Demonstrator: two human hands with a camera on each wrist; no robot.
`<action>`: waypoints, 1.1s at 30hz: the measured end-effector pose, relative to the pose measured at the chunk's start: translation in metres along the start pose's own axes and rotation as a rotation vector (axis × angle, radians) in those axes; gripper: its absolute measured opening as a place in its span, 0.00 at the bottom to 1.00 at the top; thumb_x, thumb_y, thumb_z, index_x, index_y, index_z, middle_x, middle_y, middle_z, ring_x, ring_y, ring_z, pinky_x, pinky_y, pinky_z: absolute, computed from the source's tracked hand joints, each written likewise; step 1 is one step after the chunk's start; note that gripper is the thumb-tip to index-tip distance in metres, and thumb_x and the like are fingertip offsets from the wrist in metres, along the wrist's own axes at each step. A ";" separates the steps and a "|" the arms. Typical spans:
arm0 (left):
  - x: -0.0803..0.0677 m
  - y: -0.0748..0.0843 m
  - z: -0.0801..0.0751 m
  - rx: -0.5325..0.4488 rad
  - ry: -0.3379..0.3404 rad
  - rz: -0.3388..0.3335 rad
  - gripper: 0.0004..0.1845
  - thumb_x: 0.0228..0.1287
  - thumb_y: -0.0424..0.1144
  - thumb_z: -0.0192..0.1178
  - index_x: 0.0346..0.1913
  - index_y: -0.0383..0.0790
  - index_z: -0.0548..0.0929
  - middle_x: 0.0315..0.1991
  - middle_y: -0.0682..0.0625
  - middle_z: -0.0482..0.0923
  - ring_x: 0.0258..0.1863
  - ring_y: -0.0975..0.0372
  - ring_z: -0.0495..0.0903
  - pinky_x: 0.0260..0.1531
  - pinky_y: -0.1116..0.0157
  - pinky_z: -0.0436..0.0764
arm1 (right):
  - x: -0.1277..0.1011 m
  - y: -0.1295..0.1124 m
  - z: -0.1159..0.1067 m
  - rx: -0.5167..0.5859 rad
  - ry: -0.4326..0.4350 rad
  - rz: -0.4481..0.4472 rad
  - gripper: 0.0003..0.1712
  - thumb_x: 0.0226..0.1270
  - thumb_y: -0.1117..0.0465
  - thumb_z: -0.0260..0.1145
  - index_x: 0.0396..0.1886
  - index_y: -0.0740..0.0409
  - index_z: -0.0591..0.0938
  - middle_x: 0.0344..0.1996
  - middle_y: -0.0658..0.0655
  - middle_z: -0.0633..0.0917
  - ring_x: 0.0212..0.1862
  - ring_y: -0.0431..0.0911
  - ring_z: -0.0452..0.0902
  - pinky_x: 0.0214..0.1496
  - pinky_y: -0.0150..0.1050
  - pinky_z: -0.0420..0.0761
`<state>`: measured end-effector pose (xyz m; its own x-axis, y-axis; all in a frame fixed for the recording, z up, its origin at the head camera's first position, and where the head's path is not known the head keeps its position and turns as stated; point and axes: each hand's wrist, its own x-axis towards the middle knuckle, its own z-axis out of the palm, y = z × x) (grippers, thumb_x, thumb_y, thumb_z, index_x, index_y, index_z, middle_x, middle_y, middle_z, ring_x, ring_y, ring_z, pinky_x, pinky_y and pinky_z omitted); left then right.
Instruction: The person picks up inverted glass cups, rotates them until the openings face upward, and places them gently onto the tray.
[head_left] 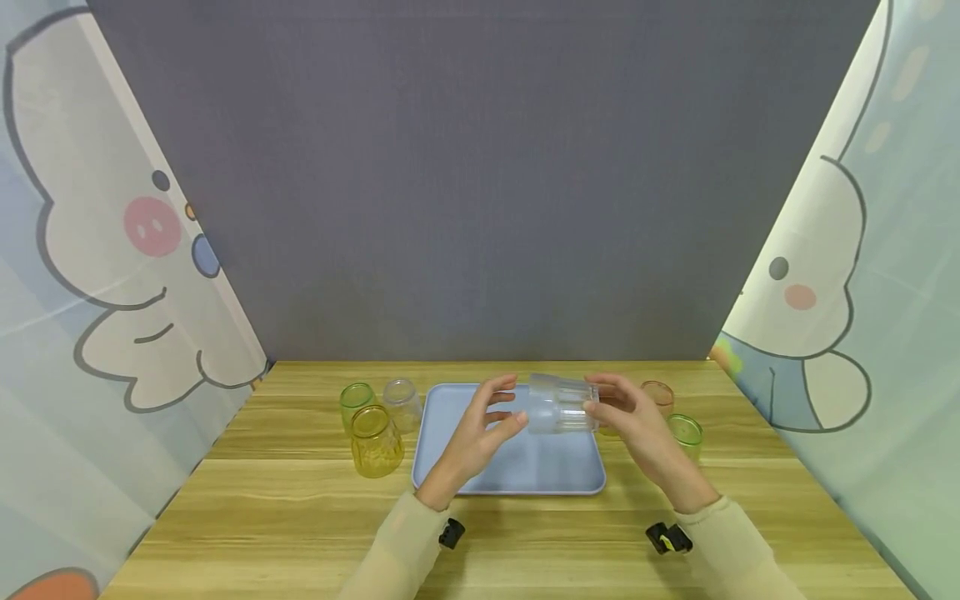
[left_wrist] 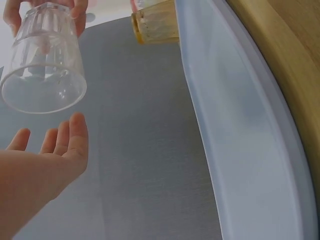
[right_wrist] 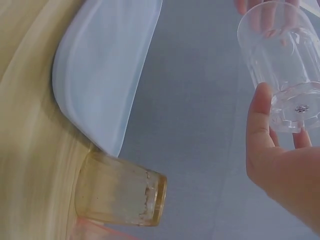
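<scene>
A clear ribbed glass (head_left: 558, 404) (left_wrist: 42, 60) (right_wrist: 282, 65) lies sideways in the air above the blue tray (head_left: 525, 475) (left_wrist: 240, 125) (right_wrist: 105, 70). My right hand (head_left: 624, 417) (right_wrist: 280, 155) grips its base end, thumb on one side and fingers on the other. The glass's open mouth points left toward my left hand (head_left: 491, 421) (left_wrist: 52, 147). That hand is spread with straight fingers just short of the rim; the left wrist view shows a small gap.
Left of the tray stand a green glass (head_left: 356, 402), a clear glass (head_left: 402, 402) and a yellow glass (head_left: 375, 443). On the right are an orange glass (head_left: 658, 394), a green glass (head_left: 685, 433) and an amber glass (right_wrist: 120, 197) (left_wrist: 155, 22) against the tray's edge. Grey wall behind.
</scene>
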<state>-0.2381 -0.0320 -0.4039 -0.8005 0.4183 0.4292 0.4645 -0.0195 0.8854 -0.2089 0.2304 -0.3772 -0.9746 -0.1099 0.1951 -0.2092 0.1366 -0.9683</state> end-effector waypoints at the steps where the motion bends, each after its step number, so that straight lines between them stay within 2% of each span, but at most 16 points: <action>1: 0.000 0.000 -0.001 0.001 -0.001 0.001 0.32 0.73 0.43 0.60 0.76 0.42 0.63 0.70 0.41 0.64 0.67 0.49 0.68 0.64 0.47 0.71 | 0.000 0.000 0.001 0.005 -0.001 -0.001 0.29 0.73 0.63 0.65 0.69 0.68 0.70 0.57 0.66 0.75 0.49 0.44 0.78 0.49 0.36 0.80; 8: -0.003 0.003 -0.002 -0.002 -0.011 -0.004 0.35 0.72 0.45 0.61 0.76 0.40 0.62 0.71 0.40 0.62 0.69 0.43 0.66 0.65 0.47 0.70 | 0.000 0.003 0.006 0.069 -0.014 -0.014 0.25 0.72 0.64 0.65 0.66 0.63 0.73 0.53 0.61 0.77 0.49 0.45 0.77 0.50 0.37 0.80; 13: -0.004 0.002 -0.003 0.003 -0.017 0.009 0.36 0.73 0.44 0.61 0.77 0.36 0.61 0.71 0.38 0.62 0.68 0.42 0.66 0.64 0.47 0.72 | 0.001 0.003 0.012 0.126 -0.033 -0.014 0.25 0.72 0.64 0.65 0.66 0.64 0.73 0.54 0.63 0.75 0.50 0.45 0.77 0.53 0.35 0.80; 23: -0.005 0.006 -0.005 -0.018 0.012 -0.019 0.37 0.71 0.44 0.63 0.78 0.45 0.60 0.72 0.43 0.61 0.69 0.47 0.65 0.66 0.47 0.71 | 0.008 -0.003 0.022 0.165 -0.071 -0.022 0.30 0.72 0.64 0.64 0.68 0.71 0.68 0.55 0.62 0.76 0.51 0.46 0.78 0.53 0.36 0.81; 27: -0.005 0.007 -0.008 -0.021 0.035 -0.019 0.37 0.70 0.45 0.64 0.77 0.44 0.61 0.72 0.42 0.61 0.69 0.46 0.66 0.65 0.46 0.71 | 0.011 -0.003 0.025 0.185 -0.093 -0.036 0.32 0.71 0.65 0.64 0.70 0.74 0.66 0.55 0.64 0.76 0.50 0.47 0.79 0.52 0.36 0.82; 33: -0.004 0.009 -0.013 -0.008 0.040 -0.028 0.37 0.70 0.45 0.64 0.77 0.46 0.61 0.72 0.42 0.61 0.69 0.47 0.66 0.64 0.47 0.72 | 0.013 -0.002 0.028 0.213 -0.124 -0.036 0.28 0.71 0.65 0.63 0.68 0.68 0.70 0.55 0.64 0.76 0.51 0.48 0.79 0.53 0.37 0.82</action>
<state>-0.2353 -0.0454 -0.3960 -0.8280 0.3820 0.4105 0.4382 -0.0159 0.8987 -0.2191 0.2012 -0.3773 -0.9469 -0.2323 0.2221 -0.2092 -0.0789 -0.9747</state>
